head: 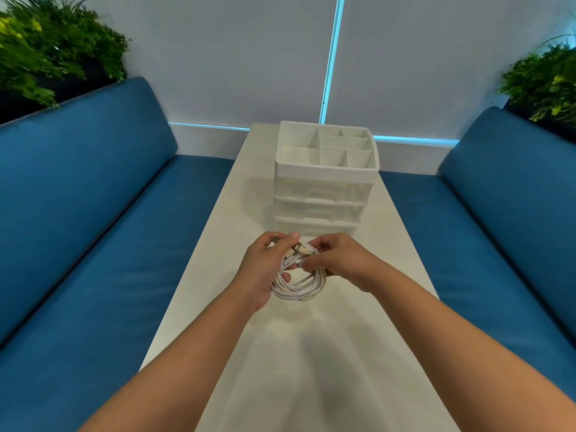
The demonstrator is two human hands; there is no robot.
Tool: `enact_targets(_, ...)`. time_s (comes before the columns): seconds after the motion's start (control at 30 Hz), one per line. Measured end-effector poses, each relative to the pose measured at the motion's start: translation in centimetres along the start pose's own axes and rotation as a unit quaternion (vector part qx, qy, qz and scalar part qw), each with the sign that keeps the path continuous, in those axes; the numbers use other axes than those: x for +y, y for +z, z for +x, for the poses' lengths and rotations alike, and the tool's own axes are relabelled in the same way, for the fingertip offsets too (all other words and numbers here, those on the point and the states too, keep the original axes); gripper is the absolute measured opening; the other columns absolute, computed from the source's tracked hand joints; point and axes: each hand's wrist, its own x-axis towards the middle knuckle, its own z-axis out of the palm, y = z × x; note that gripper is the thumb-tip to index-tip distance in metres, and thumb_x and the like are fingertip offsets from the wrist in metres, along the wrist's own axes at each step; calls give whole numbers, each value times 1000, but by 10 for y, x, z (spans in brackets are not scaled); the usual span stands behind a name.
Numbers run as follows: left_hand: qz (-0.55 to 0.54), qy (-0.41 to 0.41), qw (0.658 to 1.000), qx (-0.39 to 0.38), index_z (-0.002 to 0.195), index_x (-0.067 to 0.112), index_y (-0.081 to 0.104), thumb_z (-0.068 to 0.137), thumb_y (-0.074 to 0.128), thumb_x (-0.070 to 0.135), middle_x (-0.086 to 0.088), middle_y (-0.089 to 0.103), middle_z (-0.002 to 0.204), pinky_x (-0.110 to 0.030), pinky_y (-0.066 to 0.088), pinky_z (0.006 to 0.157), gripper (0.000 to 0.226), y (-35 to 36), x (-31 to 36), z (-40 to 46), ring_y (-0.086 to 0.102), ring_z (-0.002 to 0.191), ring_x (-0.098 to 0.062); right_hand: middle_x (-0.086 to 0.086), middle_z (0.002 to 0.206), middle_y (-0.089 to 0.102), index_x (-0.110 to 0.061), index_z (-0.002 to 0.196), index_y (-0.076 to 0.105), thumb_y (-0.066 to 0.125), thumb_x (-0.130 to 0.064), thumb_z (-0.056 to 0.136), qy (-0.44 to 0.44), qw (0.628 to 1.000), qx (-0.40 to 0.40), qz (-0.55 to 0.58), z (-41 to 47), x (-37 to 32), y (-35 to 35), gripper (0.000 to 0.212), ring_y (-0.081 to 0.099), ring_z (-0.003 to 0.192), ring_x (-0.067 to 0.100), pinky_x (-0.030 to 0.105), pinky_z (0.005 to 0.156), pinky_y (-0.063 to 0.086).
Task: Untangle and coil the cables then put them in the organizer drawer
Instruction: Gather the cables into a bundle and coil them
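A: Where do we stand with the cables?

B: We hold them as one white coil above the middle of the table, just in front of the organizer at the table's far end. Our left hand grips the coil's left side, fingers through the loops so they cannot spring apart, with a plug end pinched at the top.

A: And our right hand?

B: It pinches the strands near the connectors, probably tucking an end in so the coil keeps its shape.

A: Are the drawers ready?

B: All look closed. We judge one hand must let go to pull one open; the coil may loosen then.
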Motion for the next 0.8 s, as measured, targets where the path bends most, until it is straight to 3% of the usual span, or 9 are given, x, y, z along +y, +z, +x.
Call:
enact_targets(0.17,-15,-27,1000,2,100,12,65,88,72,32,-7,68,83,-26,44,51,25,1,-1,0,59,64,-19,17,86,70,-5,91,68,76,-2,73,-8,999,29,-37,0,3,4,21,65,72,24,48,81,56)
enact_targets(0.27,-28,-45,999,-8,100,12,62,91,69,32,-6,67,81,-27,44,53,23,2,1,0,60,64,-18,9,83,69,-9,96,65,71,-13,82,-58,987,69,-135,-1,6,11,15,62,65,17,29,60,50)
enact_targets(0.33,-30,-46,998,-11,105,12,60,93,66,32,-6,68,81,-27,48,56,25,2,2,0,61,65,-17,3,83,66,-12,100,63,65,-16,89,-94,974,105,-179,1,9,18,13,57,65,12,22,55,42)
enact_targets(0.43,-32,-42,999,-13,111,10,58,95,64,33,-7,68,82,-29,54,59,29,1,3,3,62,63,-17,0,89,65,-14,109,60,64,-17,91,-115,975,112,-151,5,13,20,19,57,70,9,19,60,42)
enact_targets(0.57,-41,-52,998,6,104,10,58,99,57,33,-8,66,81,-28,53,59,23,0,0,4,60,64,-17,8,83,65,-11,117,62,70,-14,87,-36,997,19,72,6,9,5,31,58,75,17,33,73,44)
enact_targets(0.7,-39,-41,998,15,97,10,64,102,50,35,-4,65,77,-29,48,60,29,4,-4,4,57,66,-16,8,94,69,-11,118,66,67,-14,88,-39,997,1,73,7,7,0,30,61,81,15,34,80,47)
enact_targets(0.8,-24,-46,998,24,114,12,56,100,52,39,-7,64,97,-31,48,62,30,6,-3,4,58,77,-18,13,111,70,-11,127,59,60,-13,93,-36,993,7,110,7,11,-2,34,66,89,17,36,92,51)
